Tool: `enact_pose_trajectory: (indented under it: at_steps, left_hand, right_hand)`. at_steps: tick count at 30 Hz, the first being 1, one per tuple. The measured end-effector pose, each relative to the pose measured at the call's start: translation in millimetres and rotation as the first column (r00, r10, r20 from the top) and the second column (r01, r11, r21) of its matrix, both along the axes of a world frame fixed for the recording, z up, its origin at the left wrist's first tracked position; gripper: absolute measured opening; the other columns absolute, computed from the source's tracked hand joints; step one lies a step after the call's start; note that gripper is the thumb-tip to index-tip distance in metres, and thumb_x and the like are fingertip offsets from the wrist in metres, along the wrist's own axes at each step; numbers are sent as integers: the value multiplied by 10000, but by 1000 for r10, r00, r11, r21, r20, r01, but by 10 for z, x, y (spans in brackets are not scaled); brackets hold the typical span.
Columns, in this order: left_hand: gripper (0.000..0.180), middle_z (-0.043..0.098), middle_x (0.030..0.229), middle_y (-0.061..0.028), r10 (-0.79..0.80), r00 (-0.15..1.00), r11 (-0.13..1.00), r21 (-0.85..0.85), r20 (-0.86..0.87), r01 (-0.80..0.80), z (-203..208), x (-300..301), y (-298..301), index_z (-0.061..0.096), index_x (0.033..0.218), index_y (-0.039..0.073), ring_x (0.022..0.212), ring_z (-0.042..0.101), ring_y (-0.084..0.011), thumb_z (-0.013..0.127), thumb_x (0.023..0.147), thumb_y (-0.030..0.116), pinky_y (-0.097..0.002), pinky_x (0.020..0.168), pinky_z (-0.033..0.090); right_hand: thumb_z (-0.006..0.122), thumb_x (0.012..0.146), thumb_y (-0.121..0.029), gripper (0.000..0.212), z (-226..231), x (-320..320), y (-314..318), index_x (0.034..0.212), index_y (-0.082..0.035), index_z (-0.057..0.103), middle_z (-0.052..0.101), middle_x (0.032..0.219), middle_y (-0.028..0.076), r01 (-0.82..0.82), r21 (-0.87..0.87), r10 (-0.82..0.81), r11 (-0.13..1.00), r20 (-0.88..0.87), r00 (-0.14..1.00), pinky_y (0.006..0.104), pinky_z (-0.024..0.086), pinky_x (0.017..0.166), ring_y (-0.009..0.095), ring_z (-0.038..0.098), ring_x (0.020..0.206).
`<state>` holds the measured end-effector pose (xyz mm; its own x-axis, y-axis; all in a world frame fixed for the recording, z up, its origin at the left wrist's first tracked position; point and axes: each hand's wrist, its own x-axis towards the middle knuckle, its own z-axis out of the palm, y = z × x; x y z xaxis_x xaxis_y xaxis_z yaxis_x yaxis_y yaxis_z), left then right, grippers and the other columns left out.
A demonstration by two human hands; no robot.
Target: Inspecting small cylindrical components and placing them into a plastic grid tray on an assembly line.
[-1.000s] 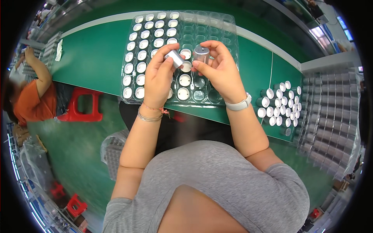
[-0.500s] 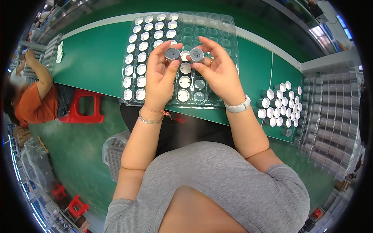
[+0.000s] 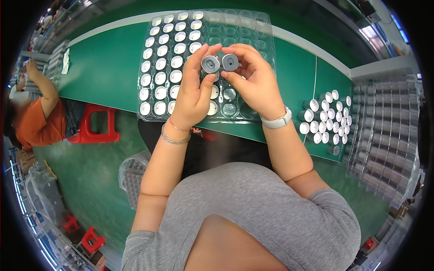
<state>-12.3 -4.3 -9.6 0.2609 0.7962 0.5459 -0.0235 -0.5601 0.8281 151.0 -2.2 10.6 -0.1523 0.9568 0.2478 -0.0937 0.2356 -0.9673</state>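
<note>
At upper centre of the frame, the left hand (image 3: pixel 195 92) pinches one grey cap (image 3: pixel 210 64) and the right hand (image 3: pixel 254 79) another cap (image 3: pixel 230 62), each grip closed on its piece, faces toward the camera, touching side by side above the tray (image 3: pixel 153 115) on the worktop (image 3: pixel 104 63).

I see open green table (image 3: pixel 104 67) left of the clear tray (image 3: pixel 253 27) — easy passage there. On the right the way narrows — a cluster of white-capped cylinders (image 3: pixel 325 117) and stacked clear trays (image 3: pixel 384 131) block it.
</note>
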Motion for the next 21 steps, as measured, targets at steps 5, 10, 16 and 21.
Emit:
enact_pose_trajectory:
  at_steps: [5,10,16,21]
  left_hand:
    - [555,425,1447,-196,12,998,999,37,-60,-9,13,-2,-1,290,1451,9,1273,475,-293,464,929,-59,-394,1084,365]
    - [590,417,1458,-190,23,993,999,28,-114,-20,46,-13,-27,278,1466,12,1272,471,-308,477,916,-62,-405,1077,366]
    - [666,404,1473,-202,92,982,988,141,-163,-69,23,-5,-18,215,1513,41,1260,466,-314,484,913,-60,-407,1076,349]
    - [709,407,1476,-203,117,968,979,191,-222,-74,19,-26,-16,180,1532,64,1269,454,-317,488,907,-66,-402,1084,319]
  right_hand:
    - [644,799,119,431,-8,6,-6,1206,-7,582,506,1239,74,12,14,-12,1000,5,1000,287,512,917,167,578,1086]
    - [634,797,122,443,31,7,-18,1217,-11,589,506,1236,75,15,26,-17,1000,62,998,282,513,916,165,573,1086]
    - [625,801,119,439,39,8,-29,1220,-8,588,506,1233,80,15,69,-20,998,72,997,284,519,913,168,569,1091]
    - [619,799,122,446,47,10,-36,1225,-9,587,506,1234,78,13,62,-17,998,61,998,284,517,915,166,567,1091]
